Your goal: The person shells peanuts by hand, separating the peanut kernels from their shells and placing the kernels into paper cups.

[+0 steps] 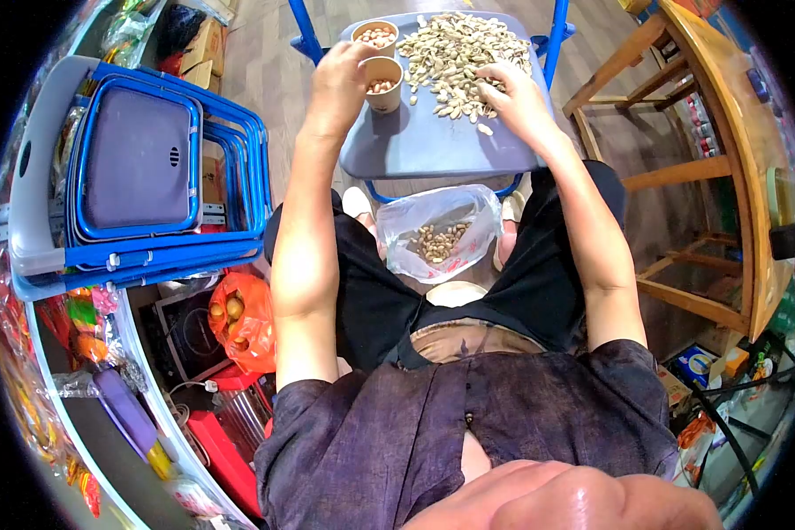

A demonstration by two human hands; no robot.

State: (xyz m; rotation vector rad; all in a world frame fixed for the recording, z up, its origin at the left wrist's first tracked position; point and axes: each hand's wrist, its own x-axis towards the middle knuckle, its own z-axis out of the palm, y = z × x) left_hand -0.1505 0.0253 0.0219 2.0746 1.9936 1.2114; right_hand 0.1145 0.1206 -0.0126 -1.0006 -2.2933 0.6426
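My left hand (337, 87) is beside two paper cups, its fingers bent over the gap between their rims. What its fingertips hold, if anything, is hidden. The near cup (383, 95) and the far cup (375, 35) both contain shelled peanut kernels. At the right edge of a heap of unshelled peanuts (455, 55), my right hand (514, 95) reaches in with thumb and forefinger apart, close to the shells. Cups and heap rest on a grey-blue folding chair seat (433, 148). One loose peanut (485, 130) lies nearer to me.
A clear plastic bag (402, 256) with peanut shells is on the floor between my feet. Folded blue chairs (141, 159) stand at left, above an orange bag of round produce (254, 322). A wooden table frame (724, 168) is at right.
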